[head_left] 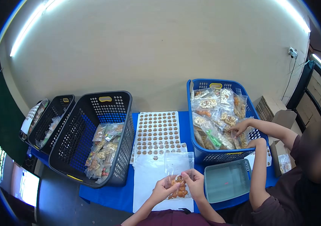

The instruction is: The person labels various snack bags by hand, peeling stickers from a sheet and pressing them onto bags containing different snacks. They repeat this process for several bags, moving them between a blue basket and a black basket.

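Note:
A clear zip-type plastic pouch (179, 162) with round orange-brown snacks in its lower part is held just above the table's front edge. My left hand (165, 190) pinches it from the left. From the other side my right hand (194, 183) grips it, thumb on the front. Between my thumbs a round brown sticker (179, 179) shows on the pouch. Beneath and behind lies a white sheet (145, 182). Farther back are sheets of round stickers (158, 130), several rows still on them.
A black basket (70, 150) holding filled pouches stands left, with more baskets beyond. On the right, a blue basket (198, 152) is heaped with snack pouches; a co-worker's hand (241, 127) reaches into it. A grey-green tray (226, 180) sits right of my hands.

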Demonstrator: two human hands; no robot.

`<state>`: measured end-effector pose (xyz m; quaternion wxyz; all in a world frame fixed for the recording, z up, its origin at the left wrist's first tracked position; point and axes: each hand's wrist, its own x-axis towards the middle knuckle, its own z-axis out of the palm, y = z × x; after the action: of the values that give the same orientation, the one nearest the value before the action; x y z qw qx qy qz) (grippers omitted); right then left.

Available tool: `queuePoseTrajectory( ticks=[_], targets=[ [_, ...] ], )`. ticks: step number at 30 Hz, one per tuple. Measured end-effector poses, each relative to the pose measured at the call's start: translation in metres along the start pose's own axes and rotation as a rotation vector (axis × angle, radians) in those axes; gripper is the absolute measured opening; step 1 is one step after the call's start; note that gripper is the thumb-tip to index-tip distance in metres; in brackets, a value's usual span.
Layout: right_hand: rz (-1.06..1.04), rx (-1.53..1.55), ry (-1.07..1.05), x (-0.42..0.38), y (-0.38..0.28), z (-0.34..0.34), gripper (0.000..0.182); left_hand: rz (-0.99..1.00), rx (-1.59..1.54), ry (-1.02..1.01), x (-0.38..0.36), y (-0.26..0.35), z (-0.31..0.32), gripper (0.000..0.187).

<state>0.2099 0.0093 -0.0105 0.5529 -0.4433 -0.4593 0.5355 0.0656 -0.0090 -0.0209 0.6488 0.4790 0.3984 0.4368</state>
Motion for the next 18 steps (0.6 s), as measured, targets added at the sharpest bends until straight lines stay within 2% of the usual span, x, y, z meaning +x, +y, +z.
queuePoseTrajectory(
  ticks=[4,7,17,18],
  targets=[
    [0.021,0.108,-0.033,0.005,0.000,-0.002,0.014,0.009,-0.045,0.021,-0.001,0.007,0.002,0.034],
    [-0.109,-0.118,-0.077,0.005,-0.006,-0.001,0.012,-0.008,-0.055,0.012,-0.001,0.011,0.002,0.035],
    [0.017,0.099,0.072,0.004,0.019,0.002,0.010,-0.030,-0.036,0.028,0.005,-0.008,-0.001,0.033],
    [0.018,0.121,0.055,0.006,0.017,0.003,0.012,-0.037,-0.015,0.067,0.005,-0.006,-0.001,0.028]
  ],
)
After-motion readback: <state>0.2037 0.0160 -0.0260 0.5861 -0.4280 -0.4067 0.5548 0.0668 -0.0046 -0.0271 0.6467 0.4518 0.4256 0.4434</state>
